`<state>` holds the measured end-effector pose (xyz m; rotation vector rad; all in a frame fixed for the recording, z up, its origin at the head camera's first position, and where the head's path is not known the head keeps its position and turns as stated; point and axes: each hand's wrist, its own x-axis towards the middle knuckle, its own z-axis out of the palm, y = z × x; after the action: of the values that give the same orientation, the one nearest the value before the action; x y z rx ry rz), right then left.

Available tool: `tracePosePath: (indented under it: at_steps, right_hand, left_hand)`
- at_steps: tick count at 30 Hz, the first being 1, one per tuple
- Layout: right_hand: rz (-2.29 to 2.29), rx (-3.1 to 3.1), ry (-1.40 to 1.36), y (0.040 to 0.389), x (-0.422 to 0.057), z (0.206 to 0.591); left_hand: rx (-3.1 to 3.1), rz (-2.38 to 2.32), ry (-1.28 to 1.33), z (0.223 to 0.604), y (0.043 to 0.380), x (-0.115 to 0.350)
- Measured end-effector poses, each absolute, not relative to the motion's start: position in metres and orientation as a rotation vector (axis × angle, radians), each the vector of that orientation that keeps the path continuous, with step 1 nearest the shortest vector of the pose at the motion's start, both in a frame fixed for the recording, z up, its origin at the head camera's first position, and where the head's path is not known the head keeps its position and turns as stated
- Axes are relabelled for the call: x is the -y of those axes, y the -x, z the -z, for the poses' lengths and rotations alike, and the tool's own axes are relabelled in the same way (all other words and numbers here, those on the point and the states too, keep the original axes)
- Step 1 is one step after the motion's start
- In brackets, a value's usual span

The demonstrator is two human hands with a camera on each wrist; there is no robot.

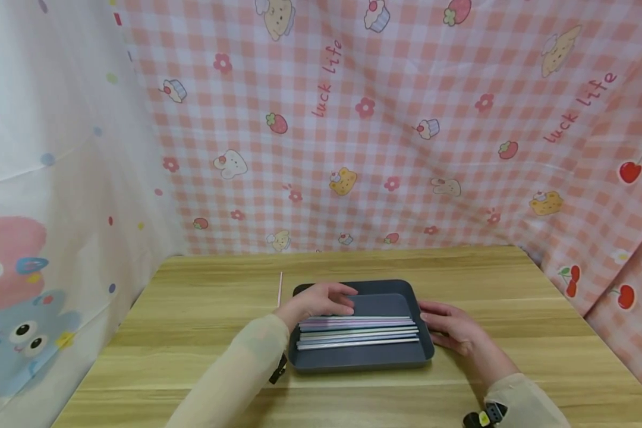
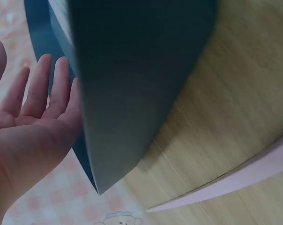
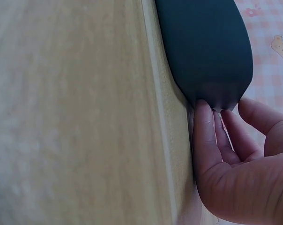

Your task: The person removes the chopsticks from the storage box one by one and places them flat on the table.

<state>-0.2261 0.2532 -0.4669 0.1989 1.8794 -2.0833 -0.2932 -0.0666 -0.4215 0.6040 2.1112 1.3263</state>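
Observation:
A dark grey rectangular tray (image 1: 361, 359) sits on the wooden table. Several thin pastel straws (image 1: 358, 334) lie side by side in it, running left to right. My left hand (image 1: 323, 299) reaches over the tray's left side, fingers loosely bent above its back part, with nothing visible in them. The left wrist view shows that hand (image 2: 43, 112) beside the tray wall (image 2: 132, 93). At the tray's right end is my right hand (image 1: 455, 327). Its fairly straight fingertips (image 3: 204, 117) touch the tray's outer end wall (image 3: 207, 51), low near the tabletop.
One pink straw (image 1: 280, 289) lies apart on the table (image 1: 219, 297), left of the tray. Behind the table hangs a pink checked cloth (image 1: 310, 178), and a white patterned cloth (image 1: 85, 196) hangs on the left.

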Motion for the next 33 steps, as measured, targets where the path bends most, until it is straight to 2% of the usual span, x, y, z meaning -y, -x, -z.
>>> tracePosePath:
  at_steps: [15, 33]
  right_hand:
    - [2.078, -1.879, -0.190, 0.226, -0.254, 0.467]
    - [2.076, -1.885, -0.205, 0.226, -0.254, 0.467]
  left_hand:
    - [-2.180, -1.260, -0.595, 0.434, 0.300, 0.063]
    - [-2.333, -1.271, -0.551, 0.446, 0.292, 0.053]
